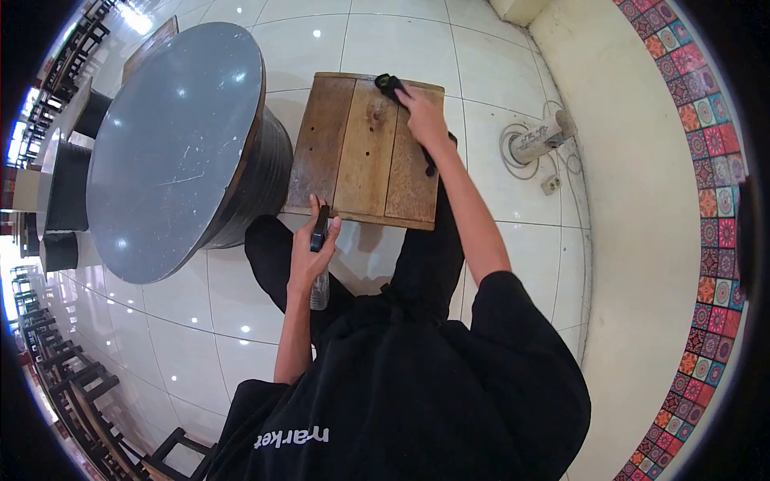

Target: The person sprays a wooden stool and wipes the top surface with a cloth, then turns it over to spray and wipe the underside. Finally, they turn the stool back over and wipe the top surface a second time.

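Across the wooden stool top [369, 152] in front of me, my right hand [425, 120] grips a black cloth [390, 85] near the far edge. A dark end of the cloth trails below the hand, over the right side of the boards. My left hand [311, 247] is at the near left edge, closed around a spray bottle [320, 292] with a black head and a clear body. Its fingertips reach the edge of the wood. The planks show dark stains and several small holes.
Close on the left stands a round grey table [176, 152] with a ribbed drum base. To the right, a cylinder wound with cable [539, 143] and a socket block [550, 185] lie on the tiled floor by the wall [642, 200]. Dark benches [88, 385] line the far left.
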### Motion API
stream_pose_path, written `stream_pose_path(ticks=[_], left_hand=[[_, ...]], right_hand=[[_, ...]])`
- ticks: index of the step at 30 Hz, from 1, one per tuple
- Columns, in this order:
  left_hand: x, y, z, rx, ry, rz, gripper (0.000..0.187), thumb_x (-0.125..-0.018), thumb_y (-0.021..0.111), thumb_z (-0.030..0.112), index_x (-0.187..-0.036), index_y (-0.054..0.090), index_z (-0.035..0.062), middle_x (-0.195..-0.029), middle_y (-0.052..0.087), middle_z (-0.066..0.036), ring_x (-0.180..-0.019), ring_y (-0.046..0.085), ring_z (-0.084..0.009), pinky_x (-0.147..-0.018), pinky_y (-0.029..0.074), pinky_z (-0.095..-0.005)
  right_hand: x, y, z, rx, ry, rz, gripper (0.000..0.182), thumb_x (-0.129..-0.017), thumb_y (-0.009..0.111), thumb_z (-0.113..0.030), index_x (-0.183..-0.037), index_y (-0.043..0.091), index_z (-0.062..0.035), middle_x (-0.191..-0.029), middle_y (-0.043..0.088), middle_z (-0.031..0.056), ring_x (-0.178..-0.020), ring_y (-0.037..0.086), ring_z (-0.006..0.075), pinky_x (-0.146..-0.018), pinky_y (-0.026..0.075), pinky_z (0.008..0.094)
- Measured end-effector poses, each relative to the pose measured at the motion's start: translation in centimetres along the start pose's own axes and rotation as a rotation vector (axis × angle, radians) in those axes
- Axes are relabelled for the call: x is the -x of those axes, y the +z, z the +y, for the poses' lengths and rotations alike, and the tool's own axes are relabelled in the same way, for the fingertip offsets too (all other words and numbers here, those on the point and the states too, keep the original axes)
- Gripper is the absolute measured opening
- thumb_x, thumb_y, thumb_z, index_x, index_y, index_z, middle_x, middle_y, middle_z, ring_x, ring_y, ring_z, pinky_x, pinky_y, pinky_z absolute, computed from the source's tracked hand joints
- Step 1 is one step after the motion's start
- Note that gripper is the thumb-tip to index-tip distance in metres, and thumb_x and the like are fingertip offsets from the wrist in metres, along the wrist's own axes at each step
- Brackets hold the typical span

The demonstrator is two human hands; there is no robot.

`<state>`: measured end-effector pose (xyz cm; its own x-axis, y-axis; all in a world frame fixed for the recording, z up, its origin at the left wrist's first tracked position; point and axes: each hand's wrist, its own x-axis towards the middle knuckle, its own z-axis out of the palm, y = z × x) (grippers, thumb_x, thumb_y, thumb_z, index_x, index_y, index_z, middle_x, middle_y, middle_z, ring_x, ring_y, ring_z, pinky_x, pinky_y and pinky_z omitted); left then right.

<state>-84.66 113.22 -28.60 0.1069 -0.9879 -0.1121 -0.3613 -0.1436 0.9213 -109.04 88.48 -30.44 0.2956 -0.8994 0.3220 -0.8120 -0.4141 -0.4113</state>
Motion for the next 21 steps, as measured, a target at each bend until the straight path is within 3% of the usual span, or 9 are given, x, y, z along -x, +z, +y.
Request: stream_pose_path(ticks=[6, 9, 11, 12, 14, 19, 21], left_hand=[[0.0, 0.0, -0.2, 0.014, -0.024, -0.032, 0.058, -0.095, 0.062, 0.037, -0.125, 0.055, -0.0122, -0.143, 0.043, -0.026, -0.067, 0.056, -0.0067, -0.061, 0.049, -0.0291], [0.2, -0.2, 1.1, 0.013, -0.053, -0.032, 0.058, -0.095, 0.062, 0.037, -0.127, 0.055, -0.0112, -0.123, 0.063, -0.026, -0.061, 0.055, -0.0072, -0.058, 0.048, -0.0280], [0.3, -0.2, 1.5, 0.003, -0.086, -0.035, 0.059, -0.096, 0.062, 0.037, -0.132, 0.053, -0.0086, -0.082, 0.067, -0.015, -0.055, 0.053, -0.0078, -0.056, 0.046, -0.0272], [0.4, -0.3, 1.5, -0.002, -0.080, -0.044, 0.059, -0.096, 0.062, 0.037, -0.132, 0.053, -0.0086, -0.082, 0.067, -0.015, -0.055, 0.053, -0.0078, -0.056, 0.046, -0.0272], [0.1, -0.3, 1.5, 0.025, -0.072, -0.054, 0.061, -0.096, 0.062, 0.038, -0.137, 0.050, -0.0055, -0.062, 0.052, -0.005, -0.055, 0.053, -0.0082, -0.055, 0.046, -0.0269], [0.1, -0.1, 1.5, 0.042, -0.073, -0.040, 0.063, -0.096, 0.062, 0.039, -0.141, 0.047, -0.0040, -0.063, 0.055, -0.005, -0.053, 0.053, -0.0083, -0.055, 0.046, -0.0264], [0.1, -0.1, 1.9, 0.017, -0.086, -0.032, 0.064, -0.096, 0.062, 0.039, -0.141, 0.046, -0.0040, -0.064, 0.055, -0.005, -0.053, 0.053, -0.0084, -0.055, 0.046, -0.0262]], right_hand=[[11.1, -1.6, -4.5, 0.052, -0.222, -0.190, 0.058, -0.073, 0.052, 0.009, -0.128, 0.061, -0.0072, -0.147, 0.047, 0.0069, -0.132, 0.049, 0.0265, -0.101, 0.049, 0.0359], [15.1, -3.3, -6.0, 0.033, -0.287, -0.219, 0.053, -0.075, 0.053, 0.006, -0.126, 0.061, -0.0058, -0.147, 0.047, 0.0064, -0.133, 0.047, 0.0274, -0.105, 0.046, 0.0364], [15.1, -3.7, -5.7, 0.044, -0.316, -0.206, 0.050, -0.077, 0.054, 0.004, -0.126, 0.061, -0.0038, -0.147, 0.047, 0.0070, -0.134, 0.045, 0.0286, -0.108, 0.044, 0.0374], [13.9, -3.6, -4.9, 0.078, -0.292, -0.178, 0.049, -0.078, 0.053, 0.004, -0.126, 0.060, -0.0024, -0.147, 0.046, 0.0085, -0.136, 0.042, 0.0302, -0.110, 0.042, 0.0379], [10.2, -3.5, -2.7, 0.182, -0.232, -0.146, 0.051, -0.077, 0.054, 0.005, -0.128, 0.057, 0.0019, -0.149, 0.041, 0.0125, -0.140, 0.034, 0.0345, -0.112, 0.038, 0.0391], [0.5, -0.5, 3.6, 0.161, 0.004, 0.071, 0.058, -0.077, 0.056, 0.009, -0.134, 0.050, 0.0046, -0.150, 0.038, 0.0162, -0.140, 0.033, 0.0351, -0.112, 0.038, 0.0395], [-1.3, -0.4, 3.4, 0.121, 0.227, 0.079, 0.056, -0.081, 0.052, 0.011, -0.136, 0.046, 0.0067, -0.151, 0.036, 0.0188, -0.140, 0.033, 0.0358, -0.112, 0.038, 0.0400]])
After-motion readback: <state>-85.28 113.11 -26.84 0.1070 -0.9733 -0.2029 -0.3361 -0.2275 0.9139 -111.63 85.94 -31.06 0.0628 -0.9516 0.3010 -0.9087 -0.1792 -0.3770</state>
